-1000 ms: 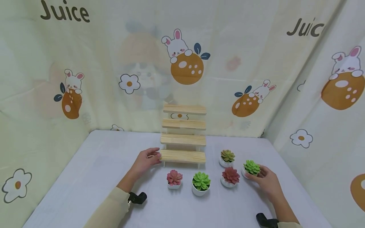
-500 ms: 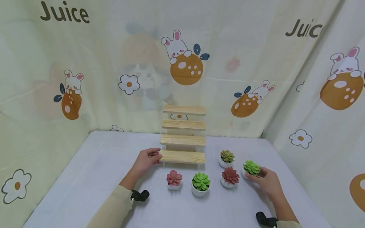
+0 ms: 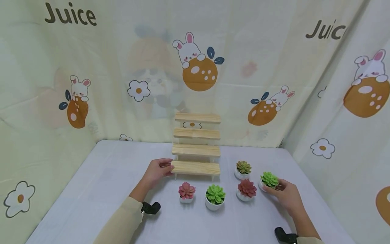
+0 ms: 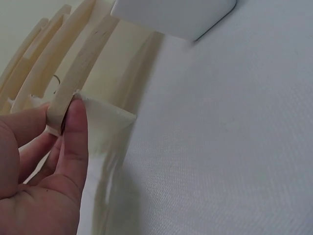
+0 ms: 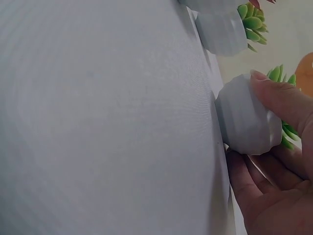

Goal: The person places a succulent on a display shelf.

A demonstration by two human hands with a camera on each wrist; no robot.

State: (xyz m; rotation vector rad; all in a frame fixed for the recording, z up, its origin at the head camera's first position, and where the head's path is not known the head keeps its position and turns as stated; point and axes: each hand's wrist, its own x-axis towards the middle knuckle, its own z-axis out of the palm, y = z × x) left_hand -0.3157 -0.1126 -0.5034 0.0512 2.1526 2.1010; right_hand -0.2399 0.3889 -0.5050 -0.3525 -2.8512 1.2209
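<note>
left hand (image 3: 156, 173) pinches shelf (image 3: 196, 167), right hand (image 3: 287, 196) grips succulent (image 3: 269, 179) (green).

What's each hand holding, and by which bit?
The left hand pinches the wooden shelf at its lowest board's left end; the right hand holds a green plant by its white pot.

- Ahead of you hangs a cream fabric backdrop (image 3: 234, 101), softly creased, with faded figures (image 3: 155, 78) showing faintly in it.
- On it you see a white cartoon rabbit over a round orange-brown fruit (image 3: 200, 74), plus dark "Juice" lettering (image 3: 70, 14).
- To your left and right, pale printed side drapes (image 3: 39, 145) carry white five-petalled flowers (image 3: 323, 148).
- Below you spreads a flat worktop under smooth white cloth (image 3: 91, 189).
- Your light is soft, with faint shadows.
</note>
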